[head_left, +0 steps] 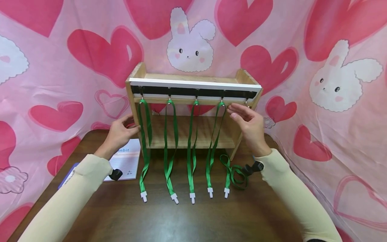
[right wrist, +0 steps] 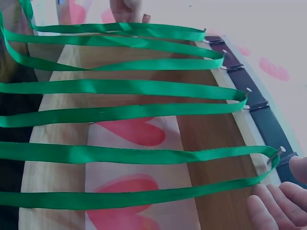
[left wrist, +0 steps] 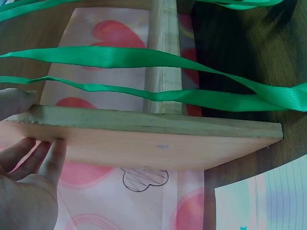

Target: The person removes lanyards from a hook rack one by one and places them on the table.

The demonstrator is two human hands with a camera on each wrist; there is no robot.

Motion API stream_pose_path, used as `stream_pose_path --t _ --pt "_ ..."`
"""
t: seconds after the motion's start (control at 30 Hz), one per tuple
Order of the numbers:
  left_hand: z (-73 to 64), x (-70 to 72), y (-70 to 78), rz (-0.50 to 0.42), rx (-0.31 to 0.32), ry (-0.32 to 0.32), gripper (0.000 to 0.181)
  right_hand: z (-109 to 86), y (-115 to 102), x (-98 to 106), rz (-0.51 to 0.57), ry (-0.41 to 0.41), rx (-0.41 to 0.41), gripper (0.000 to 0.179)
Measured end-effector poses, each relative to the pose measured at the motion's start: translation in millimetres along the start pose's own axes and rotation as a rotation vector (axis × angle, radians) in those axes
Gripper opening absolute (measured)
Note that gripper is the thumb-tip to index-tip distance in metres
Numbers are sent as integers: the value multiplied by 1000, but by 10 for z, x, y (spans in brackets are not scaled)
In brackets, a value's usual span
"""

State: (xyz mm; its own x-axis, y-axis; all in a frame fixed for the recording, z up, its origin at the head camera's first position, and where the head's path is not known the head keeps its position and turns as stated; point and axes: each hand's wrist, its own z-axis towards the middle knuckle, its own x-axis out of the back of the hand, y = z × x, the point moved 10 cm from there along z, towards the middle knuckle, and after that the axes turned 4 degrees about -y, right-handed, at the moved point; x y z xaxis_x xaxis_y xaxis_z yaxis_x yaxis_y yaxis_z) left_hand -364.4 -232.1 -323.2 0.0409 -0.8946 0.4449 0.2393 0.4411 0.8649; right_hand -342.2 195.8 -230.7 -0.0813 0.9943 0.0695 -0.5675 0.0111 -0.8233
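A small wooden rack (head_left: 202, 126) stands on the table, with a black strip (head_left: 182, 91) of hooks along its top front. Several green lanyards (head_left: 208, 171) hang from the hooks, their white clips (head_left: 192, 198) pointing down. My left hand (head_left: 119, 134) holds the rack's left side panel (left wrist: 144, 143), thumb at the front edge and fingers against the outer face. Beside the rightmost hanging lanyard (right wrist: 139, 153), my right hand (head_left: 252, 126) is raised with loosely bent fingers and nothing held. It partly covers the last hook on the right.
Another green lanyard (head_left: 227, 181) lies loosely coiled on the brown table (head_left: 169, 222), below the rack's right end. A notebook (head_left: 130, 158) lies at the rack's left, near a blue-edged item (head_left: 68, 174). Pink heart-and-rabbit cloth (head_left: 105, 20) hangs behind and at both sides.
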Motion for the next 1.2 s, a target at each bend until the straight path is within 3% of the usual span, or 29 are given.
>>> stream_pose_path --t 0.4,0.77,1.07,1.2 --pt "-13 -6 17 45 -3 -3 62 26 90 -65 -12 44 -45 35" --pt "-4 7 48 56 -14 -10 63 79 123 -168 -155 104 -48 32" --pt "-7 9 75 71 -28 -11 62 76 175 -247 -79 161 -90 30" --pt "-14 6 71 74 -21 -12 62 74 201 -306 -34 151 -103 30"
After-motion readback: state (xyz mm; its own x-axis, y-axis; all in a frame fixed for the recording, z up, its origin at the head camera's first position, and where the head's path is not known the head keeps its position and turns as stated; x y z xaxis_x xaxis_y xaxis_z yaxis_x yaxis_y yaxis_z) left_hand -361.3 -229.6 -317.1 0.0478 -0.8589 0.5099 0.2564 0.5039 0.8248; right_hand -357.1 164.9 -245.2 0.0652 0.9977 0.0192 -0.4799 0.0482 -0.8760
